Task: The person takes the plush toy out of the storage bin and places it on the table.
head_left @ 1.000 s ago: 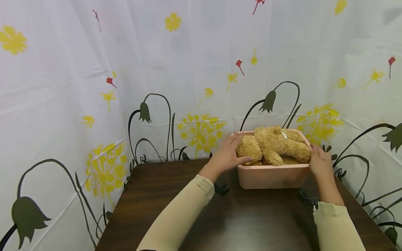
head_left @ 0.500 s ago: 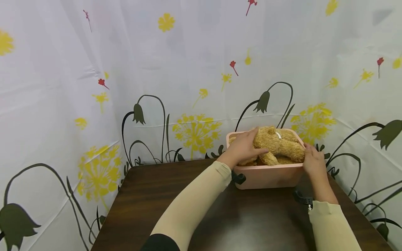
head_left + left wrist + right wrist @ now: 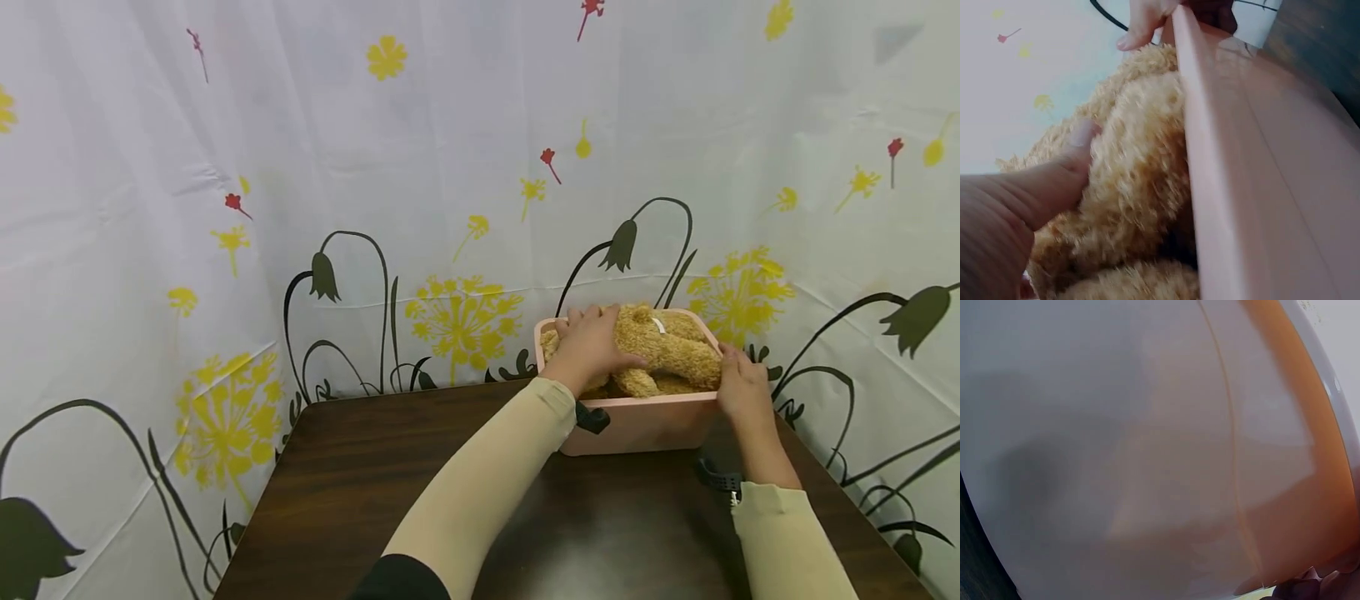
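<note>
A tan, curly-furred teddy bear [image 3: 667,350] lies inside a pink plastic bin [image 3: 637,432] at the back right of the table. My left hand [image 3: 588,346] grips the left part of the bear, thumb on the near side and fingers across it. In the left wrist view, that thumb [image 3: 1054,184] presses into the fur [image 3: 1135,134] beside the bin's rim [image 3: 1210,169]. My right hand [image 3: 745,390] holds the bin's right end at the rim. The bin's smooth outer wall [image 3: 1179,425] fills most of the right wrist view. The bear's underside is hidden.
The bin stands on a dark wooden table [image 3: 360,475]. Right behind the table hangs a white curtain [image 3: 450,167] printed with flowers. Both wrists carry black straps [image 3: 718,477].
My left hand has moved from the bin's left rim inward onto the bear. My right hand stays at the bin's right end. The head view has turned slightly right.
</note>
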Motion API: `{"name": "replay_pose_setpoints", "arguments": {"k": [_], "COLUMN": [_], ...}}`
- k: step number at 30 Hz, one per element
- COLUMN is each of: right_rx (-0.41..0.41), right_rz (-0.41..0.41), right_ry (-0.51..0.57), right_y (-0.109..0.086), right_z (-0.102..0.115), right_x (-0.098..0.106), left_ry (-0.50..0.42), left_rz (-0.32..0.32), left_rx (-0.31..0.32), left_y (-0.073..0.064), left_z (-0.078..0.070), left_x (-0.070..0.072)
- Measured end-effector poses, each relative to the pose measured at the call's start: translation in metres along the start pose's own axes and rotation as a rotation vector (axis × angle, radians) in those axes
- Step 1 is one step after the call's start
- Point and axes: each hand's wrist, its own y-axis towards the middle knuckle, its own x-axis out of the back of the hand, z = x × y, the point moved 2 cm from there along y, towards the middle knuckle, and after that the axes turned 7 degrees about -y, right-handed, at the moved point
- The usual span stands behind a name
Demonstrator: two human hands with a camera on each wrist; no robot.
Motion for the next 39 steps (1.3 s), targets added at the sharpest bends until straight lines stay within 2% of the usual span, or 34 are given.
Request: {"name": "replay_pose_setpoints", "arguments": {"k": [3,9,14,20,24,31,35,39], "right_rx": [-0.014,-0.022,0.037,0.076,0.075,0.083,0.086,0.129], "right_rz": [0.015,0.047,0.107,0.210,0.243,0.253,0.297,0.347], "right_ry": [0.002,-0.009,-0.046,-0.057,-0.040,-0.024,-0.055,-0.116], "right_y": [0.000,0.001,0.003,0.005,0.003,0.005,0.007,0.007], "right_z": [-0.001,0.000,0.003,0.002,-0.001,-0.003,-0.003,-0.007], "right_x": [0.000,0.003,0.008,0.007,0.002,0.001,0.008,0.018], "left_ry": [0.015,0.008,0.017,-0.024,-0.053,-0.055,-0.104,-0.186], "left_rz": [0.009,0.082,0.061,-0.002,-0.054,-0.279,-0.346,-0.362], "left_rx": [0.012,-0.005,-0.008,-0.007,-0.016,-0.048,-0.113,-0.231], "left_y": [0.005,0.006,0.009,0.011,0.008,0.001,-0.011,-0.028], "left_z": [-0.005,-0.009,-0.008,-0.001,0.003,0.009,0.015,0.023], "left_x": [0.001,0.008,0.010,0.007,0.014,0.048,0.061,0.061]}}
